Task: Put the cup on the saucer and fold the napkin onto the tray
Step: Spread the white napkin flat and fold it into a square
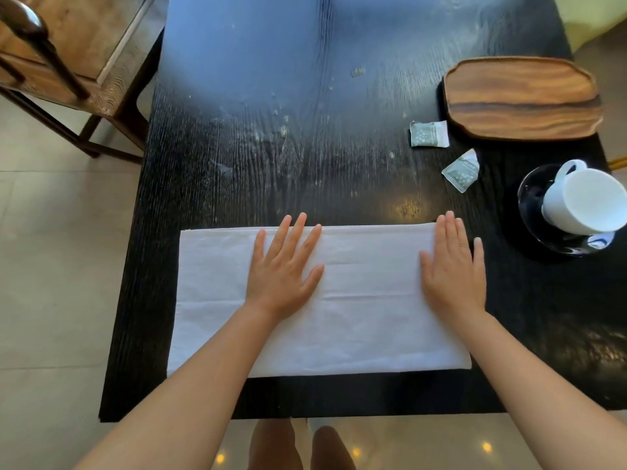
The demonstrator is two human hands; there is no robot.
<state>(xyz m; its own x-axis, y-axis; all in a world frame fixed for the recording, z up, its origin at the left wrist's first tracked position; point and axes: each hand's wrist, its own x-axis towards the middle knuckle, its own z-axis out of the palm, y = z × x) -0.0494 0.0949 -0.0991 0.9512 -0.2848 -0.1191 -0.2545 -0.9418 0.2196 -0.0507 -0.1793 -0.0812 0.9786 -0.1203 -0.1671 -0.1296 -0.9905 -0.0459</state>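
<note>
Both hands (palms flat) press napkin (217, 300).

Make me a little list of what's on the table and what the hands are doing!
napkin: white, folded into a long strip, flat on the table
left hand: open, flat on napkin
right hand: open, flat on napkin's right end
cup: white, on the saucer
tray: wooden, nothing on it
packets: two, beside tray

Napkin (217, 300): on table (237, 147), 6 o'clock edge.
Hands: left hand (283, 271) and right hand (453, 266) flat on napkin.
Cup (583, 201): on saucer (539, 228), 3 o'clock.
Tray (522, 98): 1 o'clock, behind cup.
Packets (429, 134): between tray and napkin.
</note>
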